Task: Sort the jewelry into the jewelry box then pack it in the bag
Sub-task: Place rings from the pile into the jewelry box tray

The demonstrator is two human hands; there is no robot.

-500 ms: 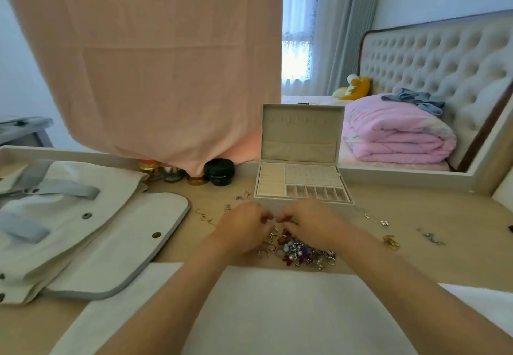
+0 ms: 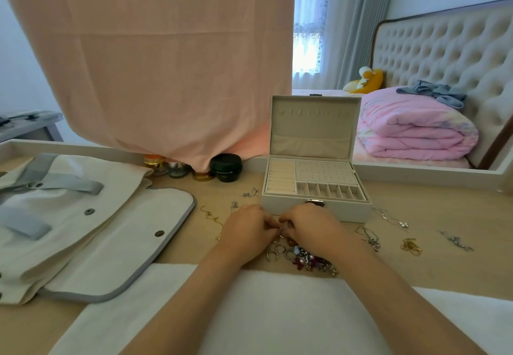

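Observation:
A white jewelry box (image 2: 315, 210) stands open on the wooden table, lid upright, with ring rolls at left and small compartments at right. Just in front of it my left hand (image 2: 247, 229) and my right hand (image 2: 311, 227) meet, fingertips pinched together on a small silver ring (image 2: 281, 234). Below the hands lies a jewelry pile (image 2: 304, 260) of rings and beaded pieces. Loose necklaces (image 2: 391, 220) and a gold chain (image 2: 410, 247) lie to the right, a thin gold necklace (image 2: 212, 217) to the left. A cream bag (image 2: 83, 224) with grey straps lies flat at left.
Small jars, one a black jar (image 2: 226, 167), stand behind the bag under a hanging peach cloth (image 2: 155, 63). A white towel (image 2: 277, 313) covers the table's near edge. A bed with a folded pink quilt (image 2: 410, 127) is beyond the table at right.
Both hands have stayed in front of the box, fingertips drawn closer together on the small ring. The camera view has shifted slightly.

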